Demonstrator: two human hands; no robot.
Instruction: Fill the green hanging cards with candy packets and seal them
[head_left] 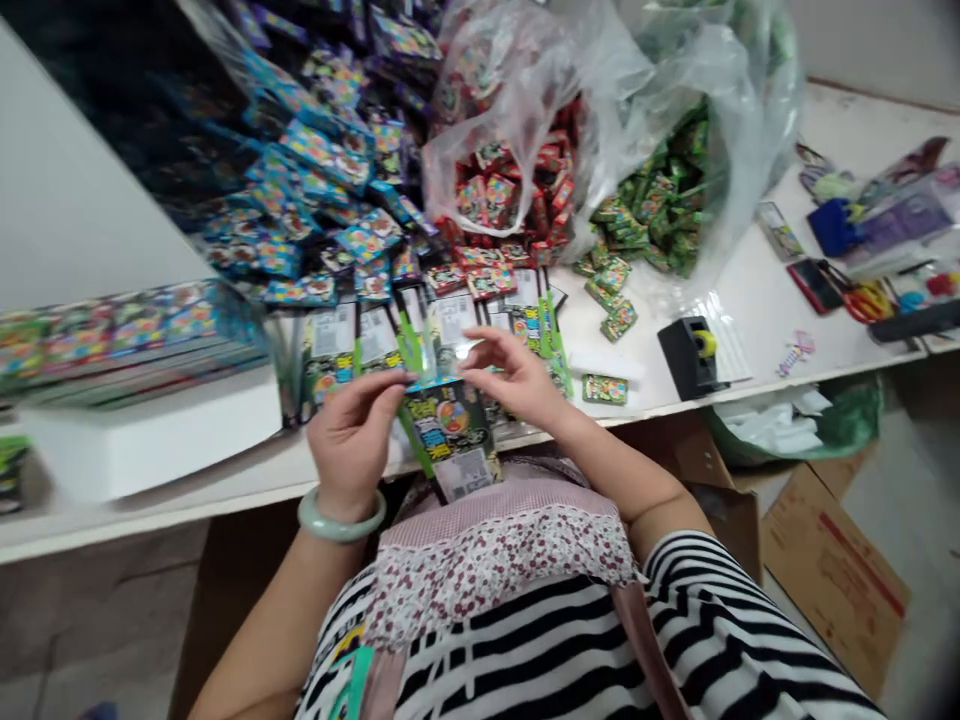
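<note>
Work in hand: two hands at the top edge of a dark card (454,430), which is at the front edge of the desk (847,340), before the apron (502,570).

Left hand (349,435): thumb and forefinger brought together on the card's upper left corner. Right hand (517,380): thumb and forefinger curled close at the upper right end; blur hides the tips — cannot tell whether they pinch it or hover. Something clear glints nearby, kind uncertain.

Handling, my judgement: let the left pinch anchor the corner, with the right hand doing the fine work along the edge. Level the edge first, then press outward from the middle; thin stock would likely bow under a hard squeeze. Flat cards (330,345) lie just beyond the held card, so lift clear — dragging could skew them. To its right, a green pack (604,390) and, farther along, a tape dispenser (686,360): mind the right elbow.
</note>
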